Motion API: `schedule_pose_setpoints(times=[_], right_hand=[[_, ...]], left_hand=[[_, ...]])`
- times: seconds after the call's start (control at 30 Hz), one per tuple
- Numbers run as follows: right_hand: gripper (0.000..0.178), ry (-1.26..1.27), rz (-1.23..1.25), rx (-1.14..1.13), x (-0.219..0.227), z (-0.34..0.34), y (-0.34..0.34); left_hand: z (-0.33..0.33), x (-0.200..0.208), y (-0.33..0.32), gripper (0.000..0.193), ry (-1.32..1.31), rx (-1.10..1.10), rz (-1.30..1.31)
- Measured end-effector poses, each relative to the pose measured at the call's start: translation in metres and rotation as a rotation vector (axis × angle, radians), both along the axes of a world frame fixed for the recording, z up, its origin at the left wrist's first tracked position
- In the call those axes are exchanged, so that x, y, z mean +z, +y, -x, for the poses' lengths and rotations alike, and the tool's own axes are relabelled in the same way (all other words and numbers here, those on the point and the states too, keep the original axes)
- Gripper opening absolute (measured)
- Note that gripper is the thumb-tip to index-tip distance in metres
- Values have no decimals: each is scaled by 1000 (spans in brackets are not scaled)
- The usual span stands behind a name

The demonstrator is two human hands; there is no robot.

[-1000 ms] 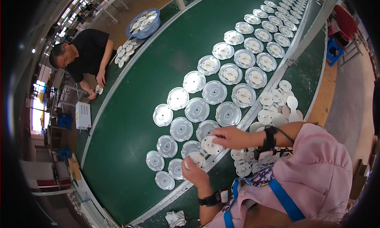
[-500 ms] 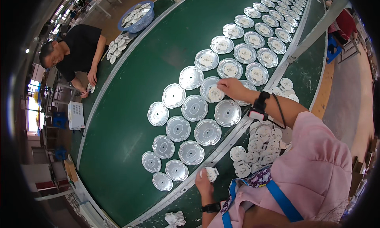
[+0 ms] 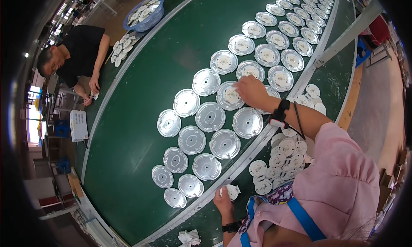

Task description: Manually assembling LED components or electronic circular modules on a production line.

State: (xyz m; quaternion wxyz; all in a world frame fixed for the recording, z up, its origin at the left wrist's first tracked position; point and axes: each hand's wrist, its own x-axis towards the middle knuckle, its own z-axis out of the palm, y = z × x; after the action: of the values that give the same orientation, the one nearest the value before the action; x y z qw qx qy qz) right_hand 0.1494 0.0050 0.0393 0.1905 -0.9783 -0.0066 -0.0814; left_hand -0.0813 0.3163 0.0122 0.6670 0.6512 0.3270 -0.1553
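Note:
My left hand (image 3: 223, 203), near the belt's front rail, has its fingers closed on a round white circuit board (image 3: 233, 192) with a small tab at its edge. My right hand (image 3: 252, 92) reaches over a round silver metal plate (image 3: 222, 102) that has another white circuit board (image 3: 232, 96) lying in it. Its fingers are bent and drawn together at that board's upper right edge, and the fingertips are partly hidden. Toward me, several silver plates (image 3: 191, 140) lie without boards, each with a small dark centre hole. The plates farther off hold white boards (image 3: 267, 55).
Loose white boards (image 3: 281, 161) are piled beside me, beyond the metal rail (image 3: 253, 154) edging the green surface (image 3: 124, 161). A slanted post (image 3: 345, 36) rises at right. Across sits a person in black (image 3: 83, 49), near a blue basin (image 3: 148, 21) and a white box (image 3: 78, 125).
My right hand has shifted slightly up over the same plate, its fingers still at the board. My left hand, still holding its board, has moved slightly right. The view has tilted a little.

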Motion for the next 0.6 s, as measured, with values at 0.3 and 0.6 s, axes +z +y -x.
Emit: schedule_pose_setpoints(times=[0.3,0.6], right_hand=[[29,-125,270,218,-5,37,2],[27,-21,258,176,-4,36,8]], left_hand=[[3,-11,5,17,-12,-48,-45],[3,-8,6,16,-15,-30,-18]])
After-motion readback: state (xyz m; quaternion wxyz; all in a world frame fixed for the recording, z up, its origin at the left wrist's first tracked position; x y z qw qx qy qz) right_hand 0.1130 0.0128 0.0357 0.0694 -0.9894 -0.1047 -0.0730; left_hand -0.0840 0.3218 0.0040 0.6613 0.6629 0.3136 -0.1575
